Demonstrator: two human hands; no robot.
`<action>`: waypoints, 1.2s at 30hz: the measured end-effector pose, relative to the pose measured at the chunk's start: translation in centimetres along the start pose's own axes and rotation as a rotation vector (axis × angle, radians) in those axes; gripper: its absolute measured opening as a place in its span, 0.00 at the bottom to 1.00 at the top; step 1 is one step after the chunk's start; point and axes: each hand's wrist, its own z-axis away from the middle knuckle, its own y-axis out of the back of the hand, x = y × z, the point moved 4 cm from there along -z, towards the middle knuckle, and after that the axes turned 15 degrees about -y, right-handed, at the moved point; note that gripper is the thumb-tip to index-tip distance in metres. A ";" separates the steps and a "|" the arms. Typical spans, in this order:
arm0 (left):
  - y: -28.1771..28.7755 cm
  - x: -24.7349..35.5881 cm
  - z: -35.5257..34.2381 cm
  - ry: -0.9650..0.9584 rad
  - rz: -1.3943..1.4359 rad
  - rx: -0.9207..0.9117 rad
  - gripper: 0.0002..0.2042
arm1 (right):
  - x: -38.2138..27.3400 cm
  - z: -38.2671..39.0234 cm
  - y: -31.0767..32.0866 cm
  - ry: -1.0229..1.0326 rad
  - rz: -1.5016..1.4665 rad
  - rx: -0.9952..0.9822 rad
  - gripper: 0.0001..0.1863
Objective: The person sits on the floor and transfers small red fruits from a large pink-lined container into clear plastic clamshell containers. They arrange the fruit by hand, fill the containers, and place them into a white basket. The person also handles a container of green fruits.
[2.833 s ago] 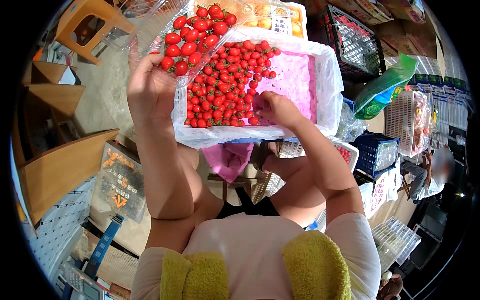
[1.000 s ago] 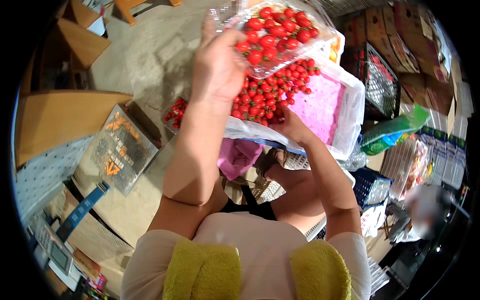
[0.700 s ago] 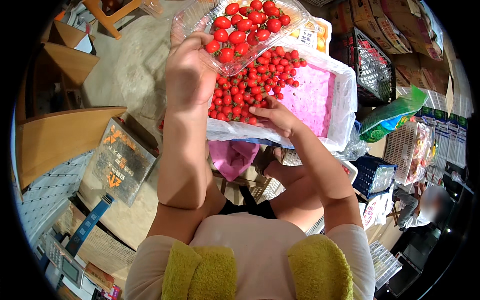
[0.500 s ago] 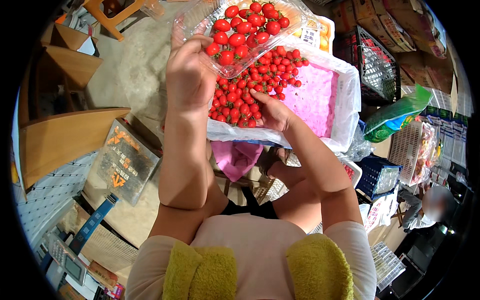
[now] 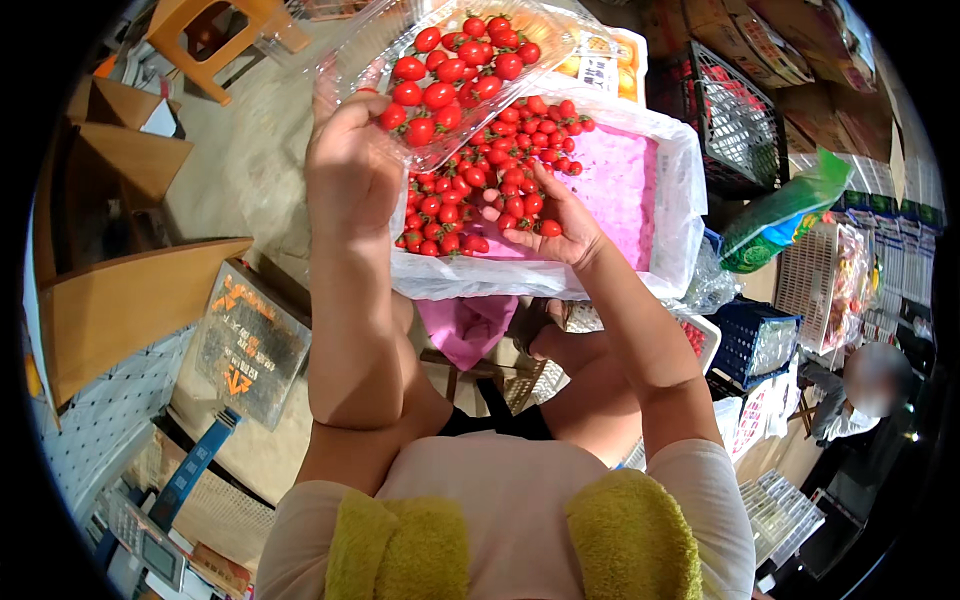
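My left hand [image 5: 350, 170] holds up a clear plastic clamshell tray [image 5: 520, 25] filled with red cherry tomatoes [image 5: 450, 70], its lid open to the left. Below it stands a large box [image 5: 675, 215] lined with white plastic and pink foam, with a heap of loose cherry tomatoes [image 5: 480, 190] on its left half. My right hand [image 5: 555, 225] rests palm up among those loose tomatoes, fingers curled around a few of them.
A black crate [image 5: 725, 110] and cardboard boxes stand to the right of the big box. Blue and white baskets [image 5: 755, 340] sit lower right, near a seated person [image 5: 865, 390]. Wooden stools [image 5: 215, 30] and wooden boards [image 5: 120, 290] lie left; a scale [image 5: 145, 540] is at bottom left.
The left hand kept the filled tray raised over the box, shifting slightly. The right hand moved within the loose tomatoes and now scoops a few at the heap's near edge.
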 end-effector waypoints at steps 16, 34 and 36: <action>-1.7 -2.3 1.0 0.096 -0.261 -0.206 0.37 | -6.3 9.2 -4.5 0.642 -0.229 -0.238 0.21; -2.8 -7.0 4.3 0.461 -0.108 -0.236 0.39 | -8.1 14.7 -5.2 1.141 0.076 0.139 0.22; -2.8 -6.8 4.0 0.417 -0.107 -0.250 0.40 | -8.8 14.5 -1.7 1.120 0.030 0.398 0.19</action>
